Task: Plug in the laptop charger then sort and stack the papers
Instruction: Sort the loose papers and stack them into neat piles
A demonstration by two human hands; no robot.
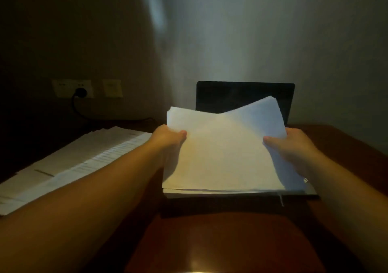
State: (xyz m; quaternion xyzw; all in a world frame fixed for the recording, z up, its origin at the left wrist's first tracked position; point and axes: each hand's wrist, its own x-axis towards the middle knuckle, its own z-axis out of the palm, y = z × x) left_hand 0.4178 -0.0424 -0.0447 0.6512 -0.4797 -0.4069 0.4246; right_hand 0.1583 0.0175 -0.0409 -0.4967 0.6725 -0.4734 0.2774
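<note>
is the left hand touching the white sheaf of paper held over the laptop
Touching: in the head view the left hand grips the white paper sheaf at its left edge, thumb on top.

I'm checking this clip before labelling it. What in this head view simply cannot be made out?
- Laptop keyboard and charger port: hidden behind the stack of papers held by the left hand and right hand.
- Cable from the wall plug: lost in shadow, so its far end is unclear.
- Text on the printed sheets at left: too blurred and dim to read.
- Held papers' lower edge: whether it rests on the laptop is unclear.
</note>
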